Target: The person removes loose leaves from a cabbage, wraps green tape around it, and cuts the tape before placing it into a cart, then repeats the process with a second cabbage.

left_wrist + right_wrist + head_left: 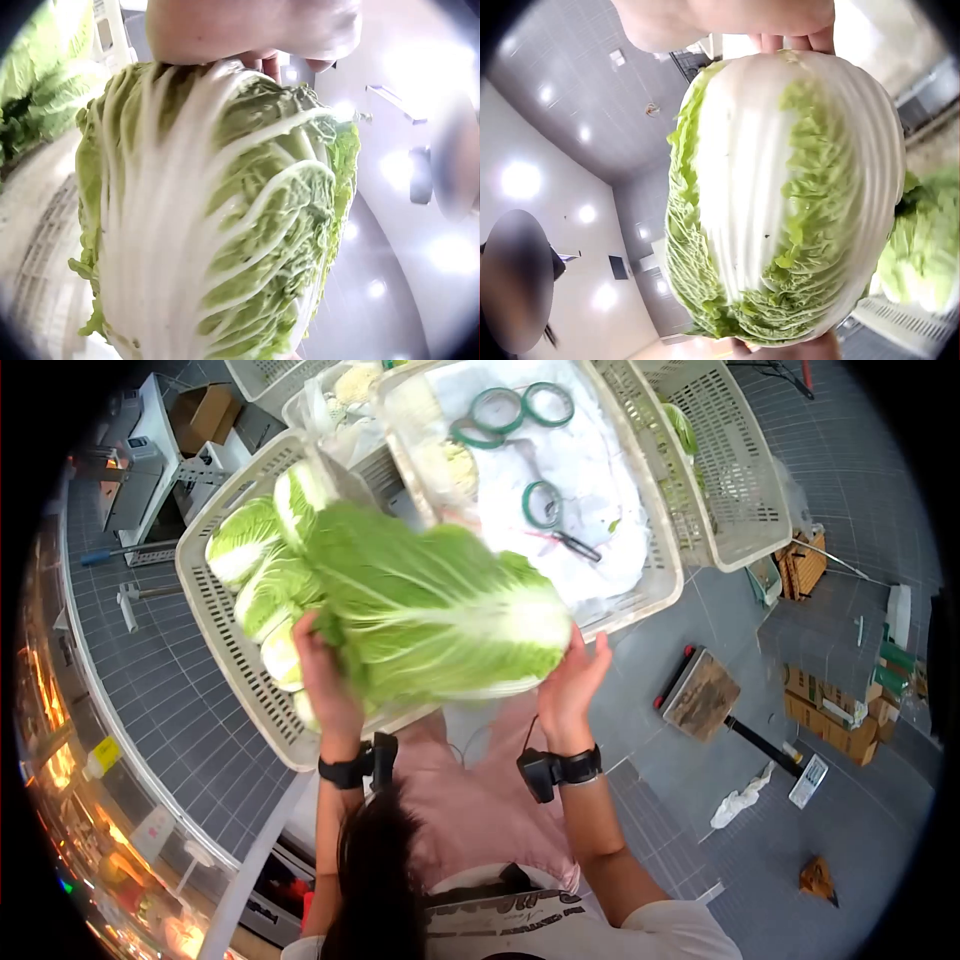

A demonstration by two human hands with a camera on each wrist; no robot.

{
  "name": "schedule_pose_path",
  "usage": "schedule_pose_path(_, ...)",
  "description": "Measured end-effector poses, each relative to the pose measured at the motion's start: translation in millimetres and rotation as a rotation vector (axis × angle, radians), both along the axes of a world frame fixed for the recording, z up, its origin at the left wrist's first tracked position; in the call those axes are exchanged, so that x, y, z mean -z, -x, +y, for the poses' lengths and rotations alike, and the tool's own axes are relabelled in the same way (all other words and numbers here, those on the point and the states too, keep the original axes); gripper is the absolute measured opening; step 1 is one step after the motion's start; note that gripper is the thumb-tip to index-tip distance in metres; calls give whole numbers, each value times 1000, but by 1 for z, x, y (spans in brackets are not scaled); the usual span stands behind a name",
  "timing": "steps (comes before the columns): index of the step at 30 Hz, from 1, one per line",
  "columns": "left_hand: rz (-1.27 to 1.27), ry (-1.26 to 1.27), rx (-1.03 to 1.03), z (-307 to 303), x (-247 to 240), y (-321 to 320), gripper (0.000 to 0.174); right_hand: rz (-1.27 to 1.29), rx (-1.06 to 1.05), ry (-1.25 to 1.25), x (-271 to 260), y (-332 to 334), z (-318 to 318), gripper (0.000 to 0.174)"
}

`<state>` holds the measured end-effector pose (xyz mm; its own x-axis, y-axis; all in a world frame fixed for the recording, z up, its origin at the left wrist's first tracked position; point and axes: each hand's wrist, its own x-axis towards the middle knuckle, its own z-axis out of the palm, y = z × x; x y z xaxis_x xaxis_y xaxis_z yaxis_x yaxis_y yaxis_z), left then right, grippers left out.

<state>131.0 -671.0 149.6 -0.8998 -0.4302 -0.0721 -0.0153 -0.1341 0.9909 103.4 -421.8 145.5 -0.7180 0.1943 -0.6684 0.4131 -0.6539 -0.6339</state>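
Note:
A large napa cabbage (440, 610) with green outer leaves and a white base lies sideways between the two hands, above the front of a crate in the head view. The left hand (328, 685) grips its leafy end. At the white base, the right hand (572, 685) holds it with the fingers passing underneath. Broad white ribs of the cabbage (165, 202) fill the left wrist view, below the left hand (255, 30). Its rounded base end (772, 180) shows in the right wrist view. More napa cabbages (245, 540) lie in the left crate (215, 645).
A second crate (665, 565), lined with white sheeting, holds several green tape rolls (541, 505) and a dark-handled tool (577, 546). Another perforated crate (745, 510) stands at right. On the tiled floor are a platform scale (703, 695) and cardboard boxes (835, 715).

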Motion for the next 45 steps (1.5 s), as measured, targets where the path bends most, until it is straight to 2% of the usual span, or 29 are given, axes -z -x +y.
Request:
schedule_pose_path(2,-10,-150,163,50,18,46,55,-11,16,-27,8,21,51,69)
schedule_pose_path(3,55,-131,201,80,15,66,53,23,26,-55,18,28,77,65)
schedule_pose_path(4,-25,-326,158,101,28,78,59,49,43,-87,27,31,100,62)
schedule_pose_path(6,-119,-410,173,141,55,111,61,79,18,-214,55,27,136,53)
schedule_pose_path(7,-155,-382,175,154,76,125,62,106,5,-279,63,32,151,48)
schedule_pose_path(9,-215,-342,166,180,118,149,62,34,51,-160,49,54,151,40)
schedule_pose_path(10,-236,-376,136,191,110,162,60,-15,65,-99,44,60,153,37)
schedule_pose_path(11,-239,-292,163,192,113,173,59,42,-41,-172,84,54,176,34)
schedule_pose_path(13,-258,-116,232,194,105,177,57,62,-252,-327,120,53,210,32)
schedule_pose_path(15,-270,64,320,203,90,187,55,-69,-193,-99,106,73,223,33)
schedule_pose_path(18,-292,140,335,210,106,183,51,-139,-314,9,113,96,248,36)
schedule_pose_path(19,-319,132,222,213,117,180,52,-94,-302,53,116,100,251,38)
schedule_pose_path(23,-405,-54,222,219,74,180,66,-226,-320,60,119,120,256,33)
schedule_pose_path(25,-376,-121,202,219,85,173,66,-200,-301,14,125,116,248,31)
schedule_pose_path(28,-351,-262,164,199,119,164,66,-72,-296,-68,77,108,217,27)
schedule_pose_path(30,-431,-201,131,177,122,155,67,-31,-329,-71,73,99,212,33)
schedule_pose_path(33,-642,45,33,160,118,141,91,-103,-404,-70,82,106,220,48)
schedule_pose_path(35,-695,44,4,170,113,124,96,-214,-529,13,115,117,234,61)
schedule_pose_path(36,-724,45,-13,179,107,118,98,-207,-590,-18,112,126,232,64)
schedule_pose_path(37,-584,32,48,190,102,117,98,-202,-650,-46,109,135,231,67)
schedule_pose_path(38,-584,-32,24,203,108,110,93,-203,-708,-73,106,141,230,70)
schedule_pose_path(40,-591,-156,-25,232,130,86,88,-264,-726,-81,103,142,232,67)
schedule_pose_path(43,-544,104,-92,275,139,67,94,-243,-815,-236,88,140,223,61)
schedule_pose_path(44,-557,182,-145,286,129,65,95,-249,-898,-243,91,137,228,50)
schedule_pose_path(45,-567,267,-198,292,115,68,95,-160,-1027,-284,85,137,226,53)
